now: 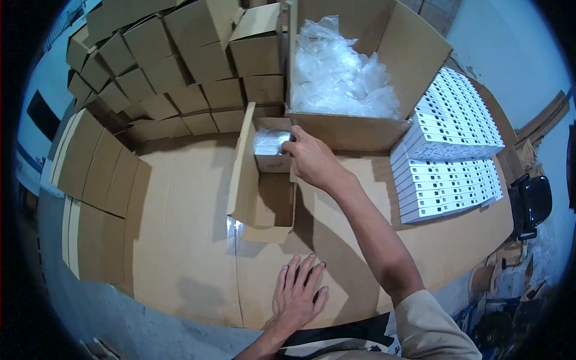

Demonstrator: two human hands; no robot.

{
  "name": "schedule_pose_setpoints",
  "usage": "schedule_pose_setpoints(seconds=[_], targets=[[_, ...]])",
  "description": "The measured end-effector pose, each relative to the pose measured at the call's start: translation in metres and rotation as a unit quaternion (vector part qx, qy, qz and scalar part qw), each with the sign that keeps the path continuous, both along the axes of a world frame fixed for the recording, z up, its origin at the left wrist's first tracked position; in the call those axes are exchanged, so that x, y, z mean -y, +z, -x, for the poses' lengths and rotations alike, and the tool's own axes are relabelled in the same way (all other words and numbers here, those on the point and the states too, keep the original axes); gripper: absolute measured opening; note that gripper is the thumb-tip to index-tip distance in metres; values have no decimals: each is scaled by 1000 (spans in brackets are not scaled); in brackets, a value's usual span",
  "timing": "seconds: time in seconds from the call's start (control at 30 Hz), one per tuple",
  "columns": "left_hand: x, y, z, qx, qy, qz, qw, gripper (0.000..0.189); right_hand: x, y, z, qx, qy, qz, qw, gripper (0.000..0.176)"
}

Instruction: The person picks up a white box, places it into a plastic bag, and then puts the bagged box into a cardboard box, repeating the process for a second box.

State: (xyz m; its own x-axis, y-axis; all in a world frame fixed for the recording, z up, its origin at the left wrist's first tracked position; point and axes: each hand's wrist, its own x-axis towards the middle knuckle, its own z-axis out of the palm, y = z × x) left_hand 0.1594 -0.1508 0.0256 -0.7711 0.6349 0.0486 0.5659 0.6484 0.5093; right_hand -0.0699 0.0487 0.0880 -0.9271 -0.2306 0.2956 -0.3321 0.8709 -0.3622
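Observation:
An open, narrow cardboard carton [273, 210] stands on the cardboard-covered table, its long flap raised on the left. In its far end sits a small box in clear plastic wrap [270, 142]; the near end shows the bare carton bottom. My right hand [313, 157] reaches over the carton's right wall with bent fingers closed at the right edge of the wrapped box. Its fingertips are partly hidden. Nearer to me, my left hand [299, 292] lies flat on the cardboard sheet, fingers spread, holding nothing.
Behind the carton stands a large open box [354, 129] with clear plastic bags [342, 72] inside. White boxes with printed black squares [447, 138] are stacked at right. Brown cartons [162, 54] are piled at the back left, and more cartons [96, 174] line the left edge.

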Motion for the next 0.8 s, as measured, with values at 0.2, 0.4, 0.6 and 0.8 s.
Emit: schedule_pose_setpoints(seconds=[0.2, 0.4, 0.6, 0.8], targets=[[-11, 3, 2, -19, 4, 18, 1000, 58, -13, 9, -30, 31, 16, 88, 996, 56], [-49, -2, 29, -24, -4, -2, 1000, 54, -43, 19, -74, 10, -29, 82, 996, 60], [-97, -27, 76, -99, 17, -21, 995, 56, -91, 31, -128, -25, -90, 58, 994, 51], [-131, -19, 113, -98, 15, -52, 994, 49, -147, 28, -182, -117, -135, 64, 982, 49]])
